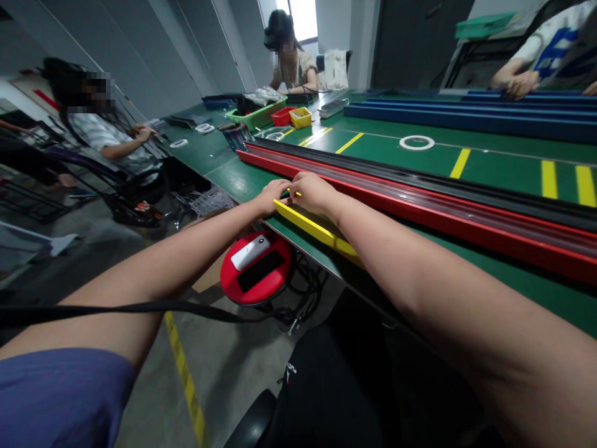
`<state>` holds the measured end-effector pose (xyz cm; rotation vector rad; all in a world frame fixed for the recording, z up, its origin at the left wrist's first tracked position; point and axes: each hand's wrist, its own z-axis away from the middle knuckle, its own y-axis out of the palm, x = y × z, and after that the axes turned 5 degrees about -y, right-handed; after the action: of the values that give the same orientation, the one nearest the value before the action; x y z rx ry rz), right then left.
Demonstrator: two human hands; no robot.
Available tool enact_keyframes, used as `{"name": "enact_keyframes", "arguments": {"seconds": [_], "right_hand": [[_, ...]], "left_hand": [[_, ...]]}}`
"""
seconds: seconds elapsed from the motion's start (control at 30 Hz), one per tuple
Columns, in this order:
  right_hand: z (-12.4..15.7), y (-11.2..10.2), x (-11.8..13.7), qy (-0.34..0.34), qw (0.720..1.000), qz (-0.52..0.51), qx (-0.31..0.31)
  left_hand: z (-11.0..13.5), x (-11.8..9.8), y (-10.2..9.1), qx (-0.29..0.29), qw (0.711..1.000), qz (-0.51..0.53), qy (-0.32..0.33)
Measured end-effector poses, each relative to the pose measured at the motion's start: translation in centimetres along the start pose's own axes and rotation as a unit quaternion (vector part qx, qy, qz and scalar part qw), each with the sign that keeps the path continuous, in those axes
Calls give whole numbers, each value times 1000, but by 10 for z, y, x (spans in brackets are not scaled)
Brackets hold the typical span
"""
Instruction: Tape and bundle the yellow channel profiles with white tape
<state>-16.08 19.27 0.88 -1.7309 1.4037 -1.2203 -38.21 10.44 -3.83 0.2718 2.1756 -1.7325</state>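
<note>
Both my hands meet at the end of a long yellow tray (313, 231) that lies along the near edge of the green table (382, 155). My left hand (273, 195) has its fingers curled at the tray's end, pinching it. My right hand (311, 191) is closed over the same end from above, its fingertips hidden. Just behind the yellow tray lie a long red tray (457, 227) and a long black tray (466, 186), side by side.
A red stool (256, 269) with a white device and a phone stands under the table edge. Blue trays (466, 115), a white ring (416, 142), and green (256, 115), red (283, 116) and yellow bins (301, 117) lie farther off. Three other people sit around the table.
</note>
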Motion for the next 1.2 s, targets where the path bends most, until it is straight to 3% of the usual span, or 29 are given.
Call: {"name": "enact_keyframes", "arguments": {"seconds": [0.4,0.87,1.2], "right_hand": [[-1,3,-9,-8,998,-54,-21],[-1,-4,-8,19,995,-92,-35],[1,-12,4,67,979,-158,-106]], "left_hand": [[3,-2,2,-40,998,44,-12],[6,-8,-1,-41,994,86,-56],[5,-11,-3,-47,991,94,-82]]}}
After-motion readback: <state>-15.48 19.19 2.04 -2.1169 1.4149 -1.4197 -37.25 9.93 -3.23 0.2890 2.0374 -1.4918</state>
